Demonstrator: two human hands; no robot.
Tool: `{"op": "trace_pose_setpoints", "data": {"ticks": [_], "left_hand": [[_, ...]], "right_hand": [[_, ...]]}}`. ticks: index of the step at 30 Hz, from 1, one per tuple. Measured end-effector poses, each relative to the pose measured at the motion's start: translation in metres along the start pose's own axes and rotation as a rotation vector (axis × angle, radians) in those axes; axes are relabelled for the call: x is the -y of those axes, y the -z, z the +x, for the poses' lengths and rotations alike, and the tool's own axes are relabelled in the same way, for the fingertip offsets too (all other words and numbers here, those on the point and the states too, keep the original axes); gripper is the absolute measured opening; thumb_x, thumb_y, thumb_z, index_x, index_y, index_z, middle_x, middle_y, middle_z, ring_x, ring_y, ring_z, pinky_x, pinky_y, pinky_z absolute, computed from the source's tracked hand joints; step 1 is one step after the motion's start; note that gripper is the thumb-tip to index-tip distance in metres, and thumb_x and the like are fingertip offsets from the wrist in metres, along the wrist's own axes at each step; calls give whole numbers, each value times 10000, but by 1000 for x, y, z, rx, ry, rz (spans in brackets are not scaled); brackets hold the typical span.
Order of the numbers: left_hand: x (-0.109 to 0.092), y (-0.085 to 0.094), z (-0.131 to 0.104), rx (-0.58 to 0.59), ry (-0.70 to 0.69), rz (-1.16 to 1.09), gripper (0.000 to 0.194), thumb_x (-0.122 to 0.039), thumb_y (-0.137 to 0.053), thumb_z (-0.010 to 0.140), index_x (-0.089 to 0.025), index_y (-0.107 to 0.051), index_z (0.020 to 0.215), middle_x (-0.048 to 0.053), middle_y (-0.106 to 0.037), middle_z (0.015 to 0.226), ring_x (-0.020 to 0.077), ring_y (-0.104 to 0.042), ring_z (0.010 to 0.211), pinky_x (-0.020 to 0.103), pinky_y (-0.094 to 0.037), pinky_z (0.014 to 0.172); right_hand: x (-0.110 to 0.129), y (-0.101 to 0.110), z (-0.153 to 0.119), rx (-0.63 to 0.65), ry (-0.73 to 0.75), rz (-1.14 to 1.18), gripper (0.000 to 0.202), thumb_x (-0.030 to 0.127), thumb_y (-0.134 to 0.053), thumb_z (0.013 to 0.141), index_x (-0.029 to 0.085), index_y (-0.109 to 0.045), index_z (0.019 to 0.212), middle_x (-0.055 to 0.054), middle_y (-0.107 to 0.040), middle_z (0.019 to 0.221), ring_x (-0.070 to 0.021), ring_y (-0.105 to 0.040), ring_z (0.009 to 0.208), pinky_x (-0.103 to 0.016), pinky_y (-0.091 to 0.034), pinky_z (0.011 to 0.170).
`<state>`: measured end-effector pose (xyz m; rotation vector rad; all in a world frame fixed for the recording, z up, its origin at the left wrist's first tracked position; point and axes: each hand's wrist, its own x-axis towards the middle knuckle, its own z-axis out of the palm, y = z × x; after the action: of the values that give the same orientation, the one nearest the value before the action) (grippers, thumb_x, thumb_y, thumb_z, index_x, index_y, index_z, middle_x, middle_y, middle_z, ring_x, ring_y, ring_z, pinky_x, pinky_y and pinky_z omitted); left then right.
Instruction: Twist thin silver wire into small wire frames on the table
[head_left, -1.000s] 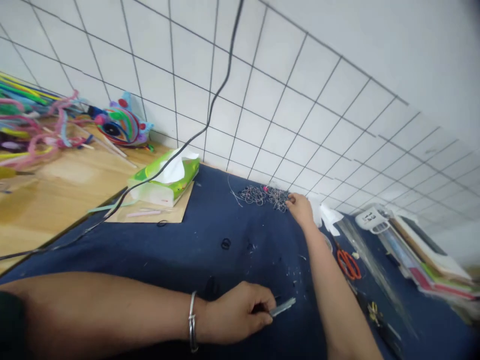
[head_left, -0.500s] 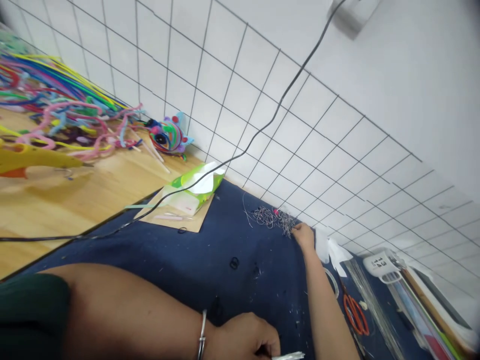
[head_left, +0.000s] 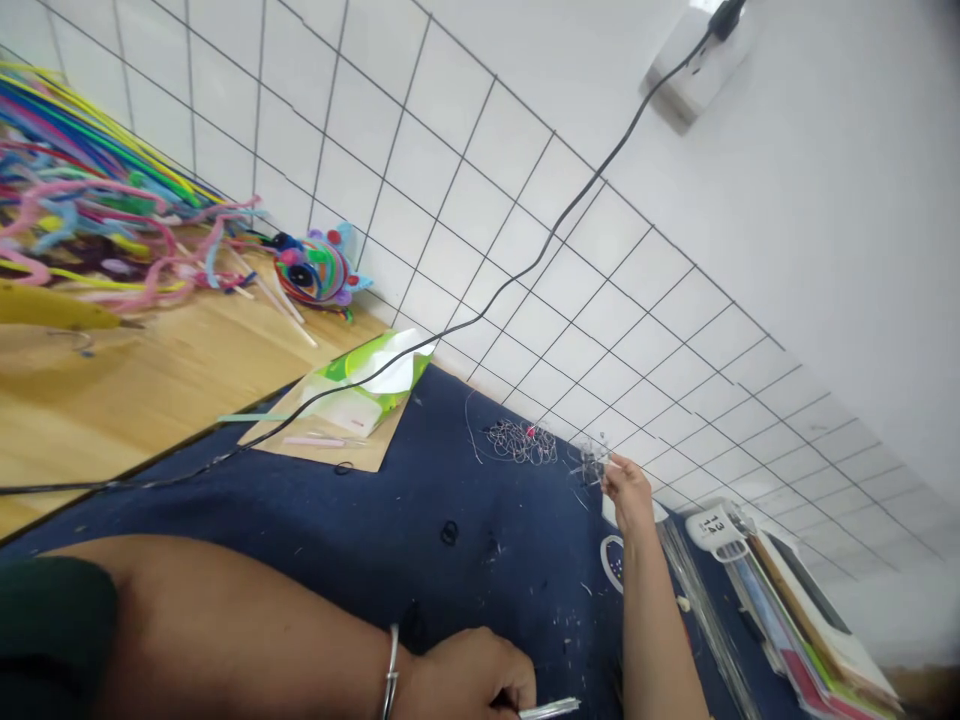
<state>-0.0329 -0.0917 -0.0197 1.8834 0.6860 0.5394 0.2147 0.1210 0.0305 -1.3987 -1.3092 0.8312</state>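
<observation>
My left hand (head_left: 472, 675), a bracelet at its wrist, is closed around a small silvery-white bundle of thin strips (head_left: 551, 710) at the bottom edge. Over by the wall, my right hand (head_left: 628, 488) pinches a loose clump of fine grey scraps (head_left: 591, 462), some strands sticking out. Left of that clump, a tangle of thin wire (head_left: 521, 440) with a pink bit in it lies on the dark blue mat (head_left: 360, 520). Beside my right forearm is a white ring (head_left: 612, 562), partly covered by the arm.
A black cable (head_left: 517, 275) crosses the view from a wall socket (head_left: 694, 70). At left are pipe cleaners (head_left: 82, 150), a yellow glue gun (head_left: 52, 308) and a colourful fish figure (head_left: 319, 268). Long thin wires (head_left: 701, 600) and stacked papers (head_left: 817, 640) lie right.
My right hand has drawn the grey clump away from the wire tangle, to the right. The view has shifted, and the orange-handled scissors are no longer visible. My left hand keeps its grip.
</observation>
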Motion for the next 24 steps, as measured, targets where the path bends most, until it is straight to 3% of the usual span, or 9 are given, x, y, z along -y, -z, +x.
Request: {"op": "trace_pose_setpoints", "data": {"ticks": [10,12,14,16,20,22,24], "left_hand": [[-4,-4,-5,-36,-32,234,69,-183,-544,662,-192,-603,696,1,-611,716,151,-546,664,229,-393,597],[-5,-3,-6,-37,-73,218,110,-217,-571,660,-196,-609,761,13,-606,777,162,-546,697,249,-408,631],[-6,1,-4,-129,-71,85,264,-266,-587,674,-204,-579,930,26,-584,867,155,-535,720,260,-422,664],[-6,11,2,-302,-7,-127,413,-283,-568,710,-192,-475,1102,43,-553,927,143,-522,753,270,-431,707],[-8,44,21,-605,45,-459,528,-288,-594,713,-175,-377,1180,110,-437,1169,152,-497,896,297,-433,776],[-10,60,27,-636,-13,-552,590,-285,-615,703,-225,-344,1224,110,-380,1244,157,-492,932,286,-445,734],[-12,71,30,-606,-80,-610,532,-275,-621,699,-221,-400,1181,90,-439,1173,147,-499,898,264,-447,691]], "right_hand": [[13,-6,-51,100,-60,287,396,276,-688,632,216,-600,1014,12,-578,686,-102,-520,548,-240,-457,500],[13,-11,-63,137,-85,353,393,255,-682,641,232,-593,1023,14,-576,708,-95,-517,557,-233,-456,511],[14,-17,-76,178,-122,414,383,237,-683,640,242,-592,1012,21,-568,718,-81,-502,547,-222,-450,516],[15,-22,-88,210,-144,452,367,231,-680,647,249,-590,1002,23,-563,732,-72,-490,543,-213,-440,516],[21,-36,-110,291,-141,520,380,225,-647,690,259,-564,1059,16,-544,747,-77,-482,564,-209,-427,521],[25,-43,-119,332,-146,517,402,235,-647,690,258,-552,1080,16,-536,738,-80,-478,559,-208,-422,510],[30,-51,-127,362,-148,484,405,254,-654,684,255,-550,1075,15,-538,742,-86,-481,557,-207,-421,494]]}}
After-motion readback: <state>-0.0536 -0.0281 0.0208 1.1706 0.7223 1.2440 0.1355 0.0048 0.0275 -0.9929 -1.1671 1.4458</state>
